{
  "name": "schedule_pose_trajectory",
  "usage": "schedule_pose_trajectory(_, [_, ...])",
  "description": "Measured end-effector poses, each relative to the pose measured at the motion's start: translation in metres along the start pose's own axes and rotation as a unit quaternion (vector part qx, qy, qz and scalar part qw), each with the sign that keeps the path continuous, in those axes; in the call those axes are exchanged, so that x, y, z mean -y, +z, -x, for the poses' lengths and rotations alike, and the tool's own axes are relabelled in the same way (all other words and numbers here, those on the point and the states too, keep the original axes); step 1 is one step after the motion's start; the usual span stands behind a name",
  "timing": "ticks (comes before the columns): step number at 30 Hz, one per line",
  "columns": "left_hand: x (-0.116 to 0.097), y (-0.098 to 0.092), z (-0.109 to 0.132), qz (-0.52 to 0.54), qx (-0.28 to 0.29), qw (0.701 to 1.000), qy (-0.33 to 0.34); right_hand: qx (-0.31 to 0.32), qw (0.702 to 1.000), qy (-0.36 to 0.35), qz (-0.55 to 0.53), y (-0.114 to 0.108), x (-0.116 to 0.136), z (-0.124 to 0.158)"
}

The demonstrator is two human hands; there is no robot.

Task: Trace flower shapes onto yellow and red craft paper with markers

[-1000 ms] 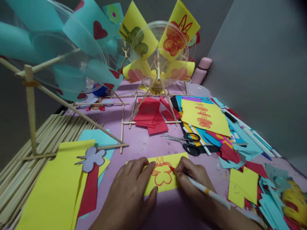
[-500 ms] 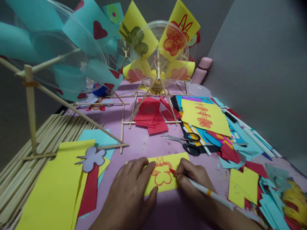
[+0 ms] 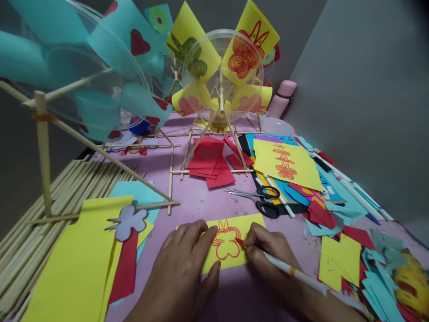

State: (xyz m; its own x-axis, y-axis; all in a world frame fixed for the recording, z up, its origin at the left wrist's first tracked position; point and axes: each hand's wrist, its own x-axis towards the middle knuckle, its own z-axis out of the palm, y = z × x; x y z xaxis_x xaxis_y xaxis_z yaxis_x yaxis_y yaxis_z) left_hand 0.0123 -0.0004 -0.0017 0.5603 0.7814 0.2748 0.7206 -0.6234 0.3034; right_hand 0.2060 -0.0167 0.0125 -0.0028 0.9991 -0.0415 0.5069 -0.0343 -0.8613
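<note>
A small yellow paper (image 3: 248,223) lies on the purple table near me, with a red butterfly outline (image 3: 226,241) drawn on it. My left hand (image 3: 182,268) rests flat on the paper's left part, fingers spread. A white marker (image 3: 295,273) with a red tip is pinched in my right hand (image 3: 268,250). Its tip touches the right side of the drawing.
Scissors (image 3: 261,199) lie just beyond the paper. A yellow sheet with red drawings (image 3: 284,163), paper scraps and white pens (image 3: 351,190) fill the right side. Two paper wheels on stick frames (image 3: 221,76) stand behind. A pile of wooden sticks (image 3: 30,232) and yellow sheets (image 3: 77,259) lie left.
The marker tip has slid a little down and left along the right side of the red drawing. My left hand has stayed in place.
</note>
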Motion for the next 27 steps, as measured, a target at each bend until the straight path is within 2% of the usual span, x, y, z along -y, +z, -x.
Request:
schedule_pose_trajectory(10, [0.0011,0.0027,0.0018,0.000,-0.005,1.000,0.002,-0.007,1.000,-0.026,0.011,0.0016,0.0001,-0.0012])
schedule_pose_trajectory(15, [0.0005,0.0013,0.0015,0.000,-0.006,1.000,-0.001,0.011,1.000,-0.005,0.018,0.0006,0.0051,-0.0012])
schedule_pose_trajectory(27, [-0.0007,0.0015,-0.0008,-0.002,-0.006,1.000,0.001,0.043,0.999,-0.028,0.011,0.0001,0.0061,-0.0020])
